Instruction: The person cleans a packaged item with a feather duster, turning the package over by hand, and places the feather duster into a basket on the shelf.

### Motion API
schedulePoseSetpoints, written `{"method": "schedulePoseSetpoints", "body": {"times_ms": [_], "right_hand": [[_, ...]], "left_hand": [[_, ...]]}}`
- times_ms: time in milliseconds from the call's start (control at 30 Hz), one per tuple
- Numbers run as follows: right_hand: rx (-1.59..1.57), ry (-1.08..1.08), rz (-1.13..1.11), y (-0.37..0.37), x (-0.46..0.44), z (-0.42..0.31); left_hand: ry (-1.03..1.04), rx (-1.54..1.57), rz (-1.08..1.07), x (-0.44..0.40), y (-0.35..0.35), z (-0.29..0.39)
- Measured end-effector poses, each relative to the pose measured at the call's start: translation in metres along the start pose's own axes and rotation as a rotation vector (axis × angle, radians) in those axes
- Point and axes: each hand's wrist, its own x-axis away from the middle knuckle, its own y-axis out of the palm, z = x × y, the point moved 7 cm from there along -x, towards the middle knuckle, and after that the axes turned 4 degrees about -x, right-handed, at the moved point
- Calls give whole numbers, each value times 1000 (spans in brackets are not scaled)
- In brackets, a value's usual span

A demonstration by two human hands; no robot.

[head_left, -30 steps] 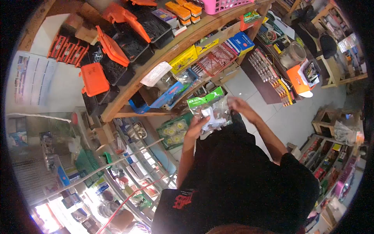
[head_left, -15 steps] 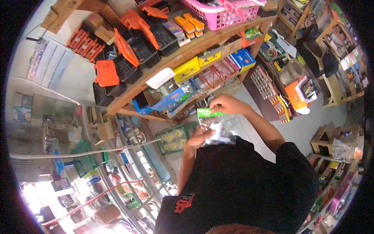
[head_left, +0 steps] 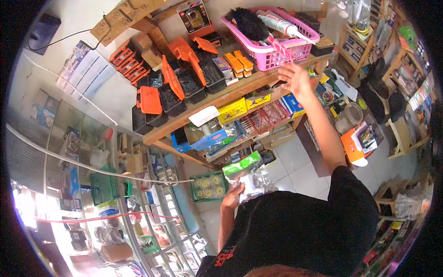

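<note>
My left hand (head_left: 234, 195) is closed around a clear plastic packet (head_left: 251, 177) with a green header; something white shows inside it, its kind unclear. My right hand (head_left: 296, 82) is raised with fingers spread, just in front of a pink plastic basket (head_left: 265, 63) on the wooden shelf top. In the basket are a black fluffy item (head_left: 249, 24), a white sealant tube (head_left: 279, 23) and a pink twisted strip (head_left: 280, 48) hanging over the near rim. I cannot tell whether my fingertips touch the basket.
Black bins with orange lids (head_left: 150, 100) line the wooden shelf (head_left: 221, 102) left of the basket. Yellow boxes (head_left: 232, 110) and a blue box (head_left: 293, 103) fill the level below. A green crate (head_left: 207, 199) stands on the floor. Glass shelving runs along the left.
My right hand has left the packet and moved up toward the pink basket, its fingers opening. The left hand still holds the packet, now lower. The view has tilted up.
</note>
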Motion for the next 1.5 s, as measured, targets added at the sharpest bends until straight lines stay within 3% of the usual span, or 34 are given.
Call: {"method": "schedulePoseSetpoints", "body": {"times_ms": [33, 167, 267, 300, 400, 500, 600, 633, 733, 800, 867, 900, 933, 1033, 1167, 1267, 1333, 1400, 1467, 1500], "right_hand": [[-9, 47, -55, 12, 4, -14], [-94, 198, -221, 54, 18, -51], [-20, 210, -308, 47, -23, -43], [-140, 243, -340, 56, -28, -40], [-85, 173, -426, 59, -15, -41], [-110, 97, -448, 50, 16, -27], [-91, 13, -587, 37, 55, 2], [-127, 54, -669, 39, 80, 13], [-154, 210, -803, 32, 139, 63], [-77, 380, -679, 24, 167, 101], [-341, 521, -718, 20, 193, 128], [-231, 516, -694, 16, 207, 136], [-121, 504, -674, 11, 218, 143], [40, 491, -848, -13, 253, 174], [333, 640, -675, -56, 272, 207], [607, 220, -508, -79, 267, 217], [619, 283, -544, -75, 274, 203], [658, 266, -539, -88, 282, 210], [622, 499, -606, -100, 297, 221], [601, 614, -638, -107, 305, 225]], "left_hand": [[70, 7, 115, 0, -13, -4], [99, -42, 225, 16, -30, -11], [119, -25, 282, 12, -36, -10], [127, -13, 280, 16, -30, -4], [201, 71, 301, 28, -27, 12], [186, 244, 492, 41, -25, 16], [221, 317, 464, 42, -53, -9], [197, 320, 527, 52, -29, 9], [317, 342, 478, 51, -60, -10], [255, 388, 340, 42, -75, -23], [247, 349, 487, 38, -80, -20], [253, 367, 344, 30, -67, -9], [247, 363, 424, 25, -74, -9], [299, 393, 280, 21, -37, 30], [374, 464, 241, 2, 0, 58], [371, 407, 294, -9, 29, 70], [341, 363, 354, -18, 37, 71], [383, 343, 572, -19, 39, 68], [402, 334, 751, -15, 39, 61], [410, 234, 543, -25, 16, 48]]}}
